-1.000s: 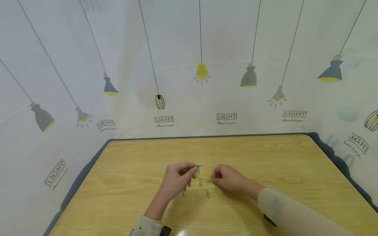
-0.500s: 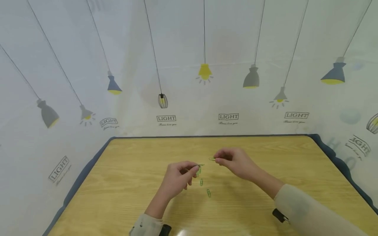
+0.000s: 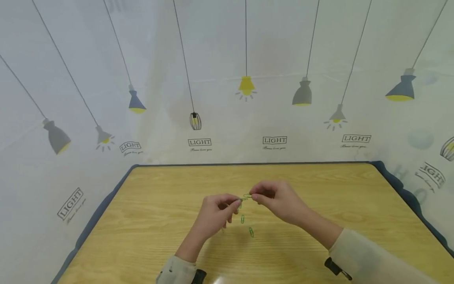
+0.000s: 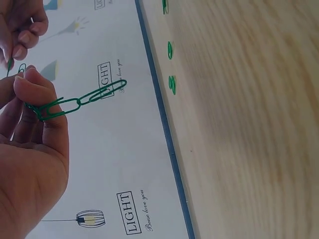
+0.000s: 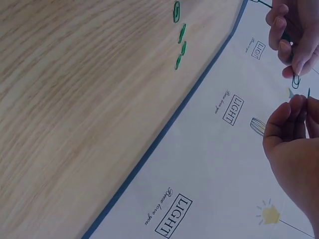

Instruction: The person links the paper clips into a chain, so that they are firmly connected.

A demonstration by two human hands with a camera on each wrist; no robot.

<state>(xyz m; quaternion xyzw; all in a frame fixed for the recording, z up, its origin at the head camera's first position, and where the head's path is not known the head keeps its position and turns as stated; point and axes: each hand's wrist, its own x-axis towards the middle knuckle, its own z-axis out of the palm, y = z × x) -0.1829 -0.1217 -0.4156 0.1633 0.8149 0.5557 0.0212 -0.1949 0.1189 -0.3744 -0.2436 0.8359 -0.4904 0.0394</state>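
Note:
My left hand [image 3: 217, 216] pinches a green paper clip [image 5: 296, 82] between thumb and forefinger, its end sticking out. Linked green paper clips form a short chain [image 4: 79, 103] that dangles from the same hand in the left wrist view. Facing it, my right hand [image 3: 281, 201] holds a single green paper clip [image 3: 247, 195] by its end. The tips of the two held clips are very close together; whether they touch or are hooked, I cannot tell. Fingers hide part of the chain.
Loose green paper clips lie below the hands on the wooden table [image 3: 159, 221], among them a nearer clip [image 3: 251, 232] and a farther clip [image 3: 242, 219]. A white lamp-print sheet [image 3: 227, 118] stands around the table, past its dark blue edge.
My right hand has lifted a paper clip off the table and brought it leftward to the clip in my left hand. The left hand has stayed nearly still.

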